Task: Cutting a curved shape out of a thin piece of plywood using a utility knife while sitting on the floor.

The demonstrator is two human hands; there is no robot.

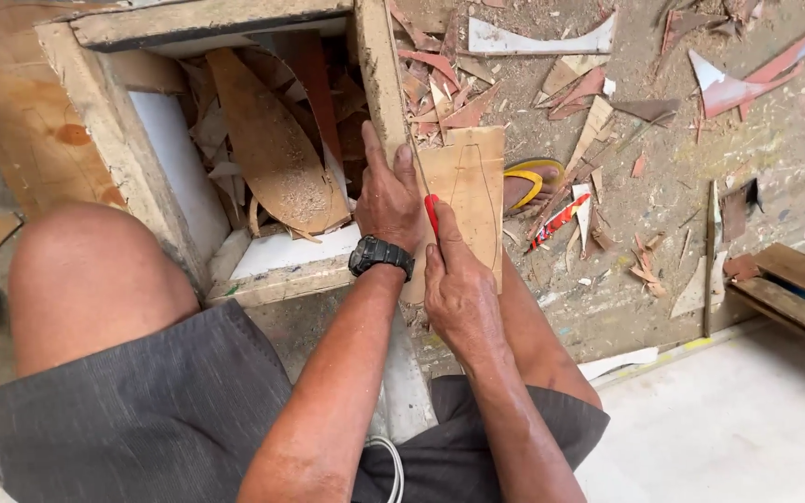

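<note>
1. A wooden box [123,140] fills the far left, its frame dusty, with brown offcuts and one long leaf-shaped sheet [272,140] heaped inside. Its right rail runs near to far, and the work rests against that rail.
2. The floor [757,168] to the right is strewn with red, tan and white scraps; a plank stack [798,289] sits at the right edge, well apart from the hands.
3. The board [470,191], a thin tan piece, lies just right of the rail with its long axis running near to far. A pencilled tapering outline shows on it.
4. The left hand [388,200], a black watch on its wrist, lies flat on the board's left edge and the rail, fingers together, pressing down.
5. The right hand [458,293] is nearer, just behind the board, fingers curled tight round a red-handled tool [432,216] that points far, its tip at the board's left side, touching the left hand's edge.
6. A yellow sandal [531,179] peeks out beyond the board's right edge, close to it.
</note>
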